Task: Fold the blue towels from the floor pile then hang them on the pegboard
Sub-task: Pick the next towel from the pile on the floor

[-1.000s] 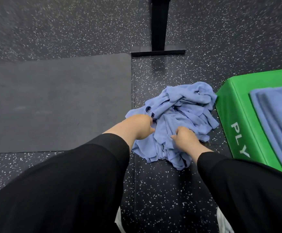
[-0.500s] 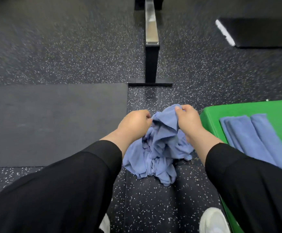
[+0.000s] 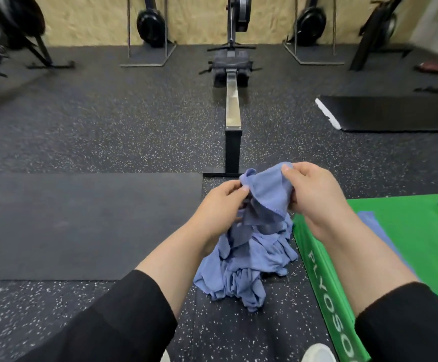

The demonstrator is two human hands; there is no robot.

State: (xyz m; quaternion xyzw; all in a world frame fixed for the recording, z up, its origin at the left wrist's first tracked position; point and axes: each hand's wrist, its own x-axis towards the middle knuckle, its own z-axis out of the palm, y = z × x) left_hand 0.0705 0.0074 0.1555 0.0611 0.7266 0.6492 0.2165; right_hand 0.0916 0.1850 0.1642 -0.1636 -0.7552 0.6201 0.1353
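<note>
Both hands are up on one towel (image 3: 266,198) — the left hand (image 3: 219,205) pinches its near edge between thumb and fingertips, the right hand (image 3: 309,190) pinches the top edge, thumb on the cloth and fingers curled behind. The towel bunches between them, its lower part trailing into the pile (image 3: 249,265) on the floor (image 3: 108,126), just beside the green box (image 3: 395,231). To do this well, the person should probably find two corners on one edge, spread the hands apart and lift clear — otherwise a second towel may drag up with it. Forearms reach forward and converge, wrists raised, palms turned inward toward each other.
</note>
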